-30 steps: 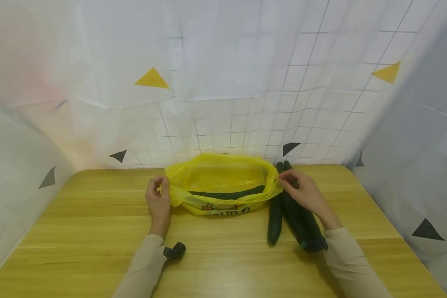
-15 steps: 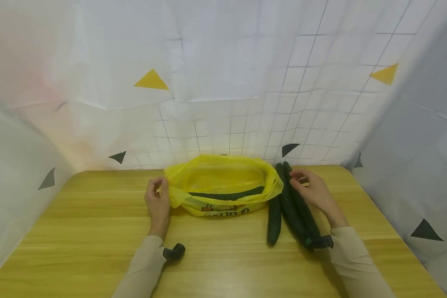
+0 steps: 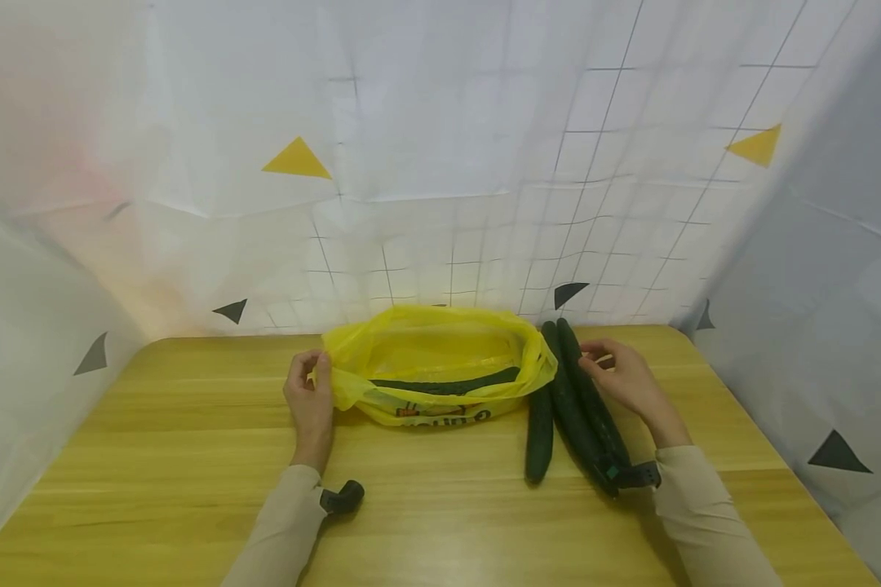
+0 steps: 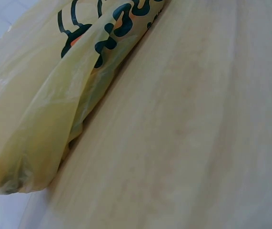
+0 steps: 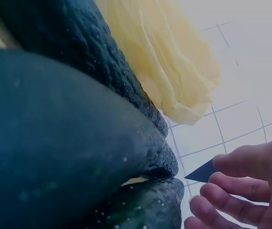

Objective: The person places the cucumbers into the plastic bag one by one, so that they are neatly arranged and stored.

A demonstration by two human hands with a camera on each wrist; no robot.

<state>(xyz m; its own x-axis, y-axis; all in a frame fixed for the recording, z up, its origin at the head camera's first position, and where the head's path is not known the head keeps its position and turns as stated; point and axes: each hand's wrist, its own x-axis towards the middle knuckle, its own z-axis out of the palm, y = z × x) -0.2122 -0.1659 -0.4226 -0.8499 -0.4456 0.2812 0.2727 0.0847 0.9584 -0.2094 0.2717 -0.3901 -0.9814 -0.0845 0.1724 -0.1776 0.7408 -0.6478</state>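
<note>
A yellow plastic bag [image 3: 440, 408] with dark print lies on the table, its mouth held wide. My left hand [image 3: 312, 403] pinches the left side of its rim; only a bit of a finger shows in the left wrist view, beside the bag [image 4: 40, 100]. Inside rests a long dark green cucumber [image 3: 448, 383]. To the right of the bag lies a shorter cucumber [image 3: 539, 444], with two longer ones side by side, the middle cucumber [image 3: 574, 416] and the outer cucumber [image 3: 598, 412]. My right hand [image 3: 626, 381], fingers loosely bent and holding nothing, is beside the outer cucumber's far end.
The wooden table [image 3: 440, 514] meets a white patterned sheet [image 3: 426, 228] right behind the bag. More sheeting rises at both sides. A black wrist camera [image 3: 343, 497] sticks out from the left sleeve, and the right wrist's dark strap [image 3: 637, 474] overlaps the cucumbers' near ends.
My right hand has let go of the bag's right rim and moved a little right, past the longer cucumbers. My left hand still holds its side of the bag.
</note>
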